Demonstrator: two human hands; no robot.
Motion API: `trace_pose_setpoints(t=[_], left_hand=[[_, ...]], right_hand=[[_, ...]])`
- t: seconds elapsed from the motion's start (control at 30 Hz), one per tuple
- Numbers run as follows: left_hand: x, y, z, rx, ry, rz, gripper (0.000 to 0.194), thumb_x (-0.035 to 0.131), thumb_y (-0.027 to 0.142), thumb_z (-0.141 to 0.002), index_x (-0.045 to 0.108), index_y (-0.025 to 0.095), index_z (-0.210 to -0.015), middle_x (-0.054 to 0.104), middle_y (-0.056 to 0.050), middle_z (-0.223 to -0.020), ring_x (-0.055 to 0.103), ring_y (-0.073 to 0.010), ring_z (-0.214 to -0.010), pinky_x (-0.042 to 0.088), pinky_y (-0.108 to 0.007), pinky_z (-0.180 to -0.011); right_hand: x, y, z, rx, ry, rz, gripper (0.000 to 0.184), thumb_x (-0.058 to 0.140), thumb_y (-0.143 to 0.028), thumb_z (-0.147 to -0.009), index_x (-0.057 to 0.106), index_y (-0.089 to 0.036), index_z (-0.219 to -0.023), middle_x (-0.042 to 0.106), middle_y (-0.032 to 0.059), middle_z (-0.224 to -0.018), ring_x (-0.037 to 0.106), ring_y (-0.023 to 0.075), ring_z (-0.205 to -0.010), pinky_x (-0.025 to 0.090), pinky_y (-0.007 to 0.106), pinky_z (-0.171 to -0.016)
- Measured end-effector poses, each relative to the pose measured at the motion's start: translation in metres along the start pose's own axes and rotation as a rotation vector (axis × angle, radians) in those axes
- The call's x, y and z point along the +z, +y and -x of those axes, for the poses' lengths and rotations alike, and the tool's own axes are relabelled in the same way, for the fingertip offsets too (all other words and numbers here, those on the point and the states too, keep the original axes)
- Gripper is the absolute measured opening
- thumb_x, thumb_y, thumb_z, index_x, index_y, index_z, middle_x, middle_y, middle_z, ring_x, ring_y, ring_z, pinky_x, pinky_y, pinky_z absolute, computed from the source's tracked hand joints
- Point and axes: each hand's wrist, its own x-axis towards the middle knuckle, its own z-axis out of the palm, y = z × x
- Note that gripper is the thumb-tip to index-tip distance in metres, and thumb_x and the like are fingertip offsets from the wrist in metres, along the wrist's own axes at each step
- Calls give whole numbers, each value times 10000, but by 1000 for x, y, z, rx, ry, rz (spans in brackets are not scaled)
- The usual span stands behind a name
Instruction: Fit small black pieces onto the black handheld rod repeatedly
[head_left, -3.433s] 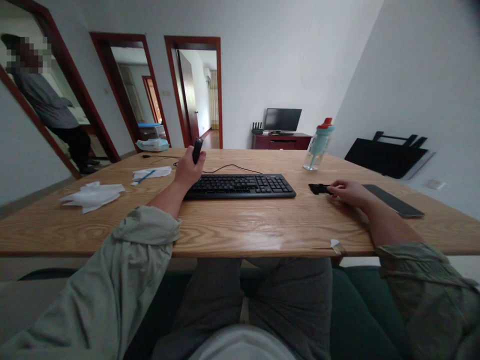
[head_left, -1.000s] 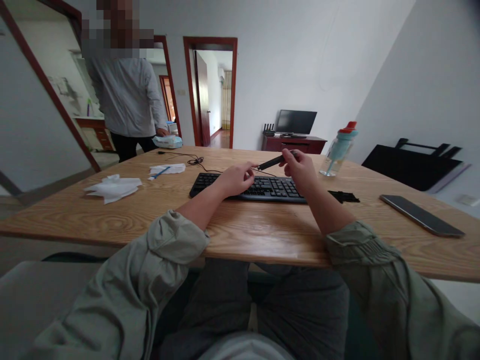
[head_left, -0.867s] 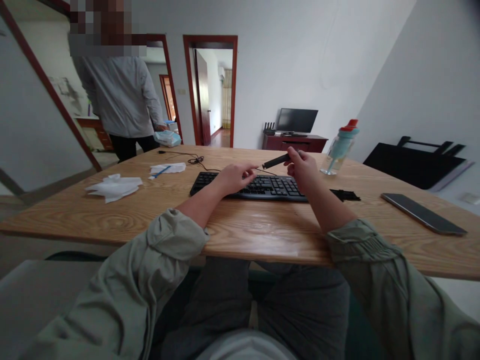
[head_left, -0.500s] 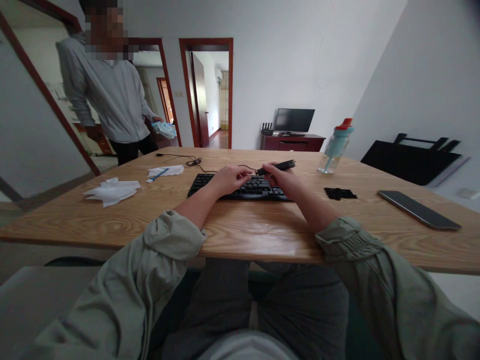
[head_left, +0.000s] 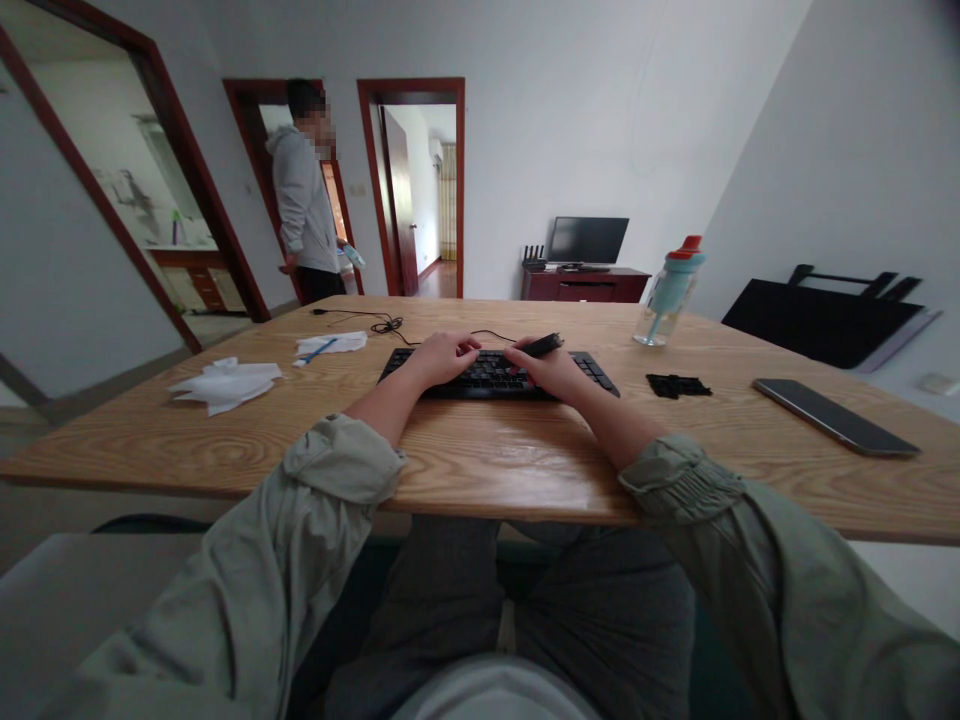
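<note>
A black keyboard [head_left: 487,382] lies on the wooden table in front of me. Over its left half rests my left hand [head_left: 448,357], palm down with the fingers stretched out and slightly bent, holding nothing that I can see. My right hand [head_left: 551,370] is closed around a black rod-shaped tool [head_left: 545,345] above the right half of the keys. The tool's back end points up and right; its front tip is hidden by my fingers. Behind the keyboard runs its black cable [head_left: 388,325], loosely coiled.
On the left lie crumpled white tissue [head_left: 229,385] and a blue-handled brush [head_left: 321,350] on another tissue. To the right are small black pieces [head_left: 677,386], a phone-like grey slab [head_left: 832,416] and a water bottle [head_left: 667,295]. A person [head_left: 307,210] stands beyond the table.
My right hand has moved slightly left and lower with the tool. My left hand has shifted a little left, its fingers now flatter. The person has moved away toward the doorway.
</note>
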Motion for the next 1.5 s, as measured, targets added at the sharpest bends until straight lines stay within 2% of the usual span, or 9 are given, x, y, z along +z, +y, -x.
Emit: trace_pose_setpoints(t=[0.2, 0.73, 1.07, 1.3, 1.5], left_hand=[[1, 0, 0, 2, -15, -5, 305, 563, 346, -861, 737, 188, -1056, 749, -64, -922, 671, -183, -826, 526, -292, -796], [0, 4, 1, 4, -49, 5, 299, 547, 312, -853, 734, 183, -1046, 754, -56, -911, 677, -177, -838, 526, -276, -776], [3, 2, 1, 15, -74, 27, 285, 565, 314, -847, 734, 170, -1026, 754, -64, -921, 672, -174, -805, 524, -271, -749], [2, 3, 1, 0, -87, 12, 268, 574, 321, -848, 735, 175, -1005, 753, -61, -901, 670, -172, -794, 521, -267, -749], [3, 1, 1, 38, -113, 6, 283, 556, 345, -864, 736, 179, -1006, 753, -58, -952, 663, -168, -814, 504, -260, -742]], right_hand=[[1, 5, -1, -45, -7, 57, 331, 662, -534, -819, 669, -208, -878, 665, 32, -694, 513, 115, -489, 415, 257, -432], [1, 4, -1, -18, -15, 11, 356, 649, -561, -821, 669, -212, -887, 650, 26, -651, 494, 120, -466, 377, 262, -421], [1, 0, 1, -43, -36, 135, 358, 633, -563, -833, 676, -215, -903, 675, 32, -667, 512, 137, -503, 397, 284, -478], [14, -7, 4, -75, 98, 226, 392, 607, -587, -840, 665, -202, -794, 659, 41, -630, 562, 171, -555, 413, 298, -538], [19, -10, 7, -194, 58, 335, 340, 629, -546, -842, 651, -207, -827, 676, 42, -716, 610, 176, -685, 424, 275, -616]])
